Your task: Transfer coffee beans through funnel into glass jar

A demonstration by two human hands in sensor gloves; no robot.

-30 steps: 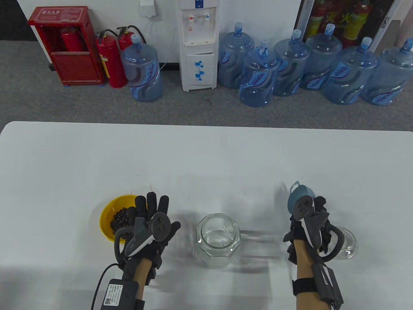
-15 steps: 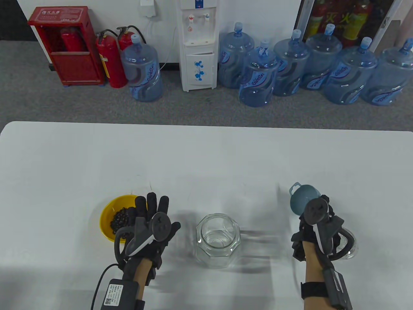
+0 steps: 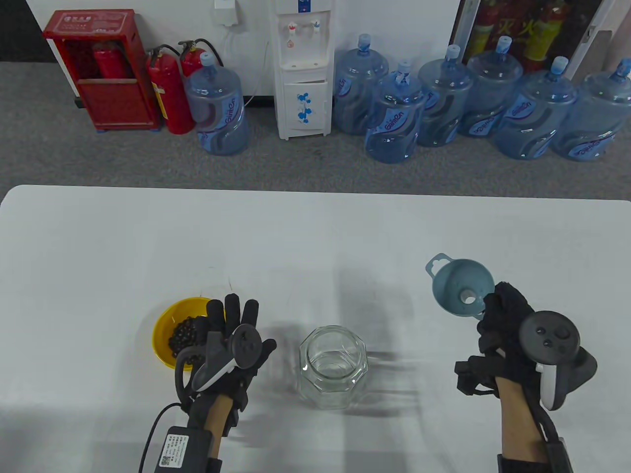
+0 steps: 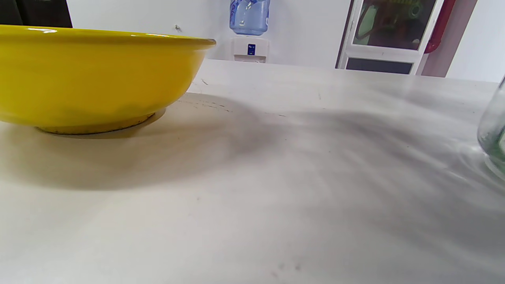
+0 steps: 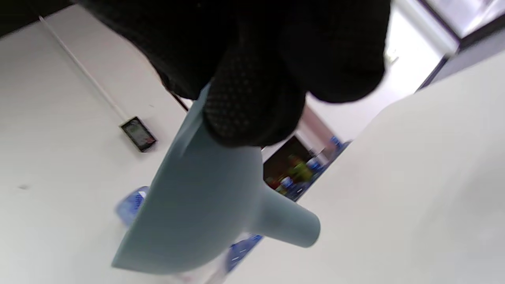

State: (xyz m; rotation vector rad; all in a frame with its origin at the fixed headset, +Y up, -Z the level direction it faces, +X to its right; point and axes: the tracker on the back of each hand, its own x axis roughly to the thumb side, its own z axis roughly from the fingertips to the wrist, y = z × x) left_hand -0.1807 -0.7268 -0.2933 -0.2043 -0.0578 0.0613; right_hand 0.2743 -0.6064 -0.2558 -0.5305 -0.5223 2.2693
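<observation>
A yellow bowl point(image 3: 162, 327) with dark coffee beans point(image 3: 185, 335) sits at the front left; its side fills the left wrist view point(image 4: 94, 79). My left hand point(image 3: 231, 330) lies flat and open beside the bowl, between it and the empty glass jar point(image 3: 333, 367), whose edge shows in the left wrist view point(image 4: 493, 138). My right hand point(image 3: 503, 315) grips the rim of a blue-grey funnel point(image 3: 461, 288) and holds it above the table, right of the jar. In the right wrist view my gloved fingers point(image 5: 252, 102) clamp the funnel point(image 5: 205, 205), its spout pointing right.
The white table point(image 3: 315, 236) has bare room behind the objects. Water bottles point(image 3: 394, 118), a dispenser point(image 3: 303, 69) and fire extinguishers point(image 3: 167, 93) stand on the floor beyond the far edge.
My right hand has lifted the funnel and turned so the funnel mouth faces up; the hand now covers the small glass lid seen earlier. My left hand has not moved.
</observation>
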